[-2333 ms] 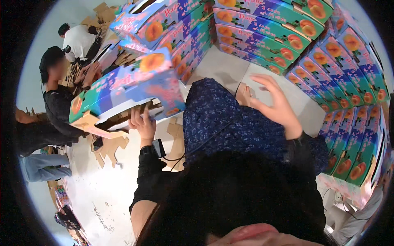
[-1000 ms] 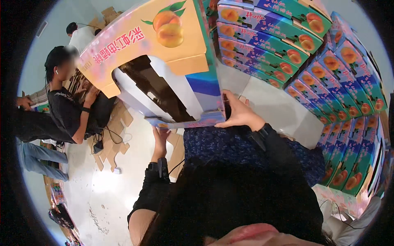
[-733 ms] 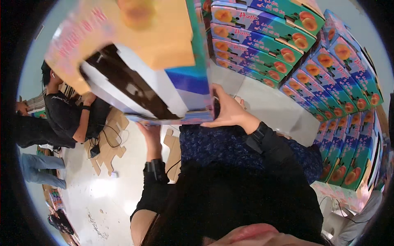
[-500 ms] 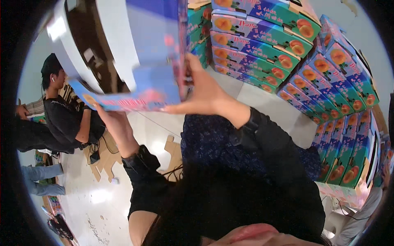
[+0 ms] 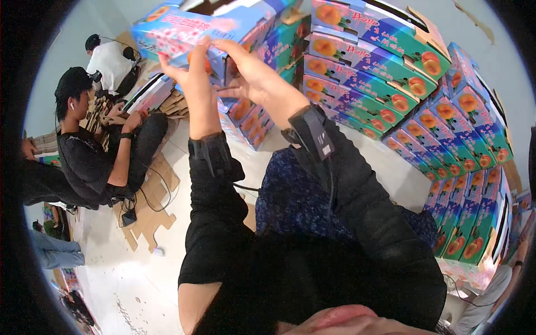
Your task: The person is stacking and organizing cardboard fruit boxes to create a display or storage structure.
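A printed cardboard fruit box (image 5: 192, 33), light blue and pink with an orange fruit picture, is up at the top of the view. Its near end faces me, and its far part overlaps the boxes behind. My left hand (image 5: 190, 72) grips the lower edge of that end, thumb to the left. My right hand (image 5: 254, 72) is against the box's right side, its upper fingers stretched along it and others lower down. Beneath the box, a stack of similar boxes (image 5: 248, 125) stands partly hidden by my hands. Whether the box rests fully on this stack I cannot tell.
Tall stacks of the same boxes (image 5: 357, 67) stand ahead to the right, with more (image 5: 466, 120) farther right and lower ones (image 5: 466, 218) beside me. A seated person (image 5: 89, 145) handles cardboard at left; another person (image 5: 111, 67) sits behind. Flat cardboard pieces (image 5: 148, 209) lie on the floor.
Both hands have moved the box away from me, from close in front to the stack at the top. Its open side with dark gap has turned from view; the printed end now shows.
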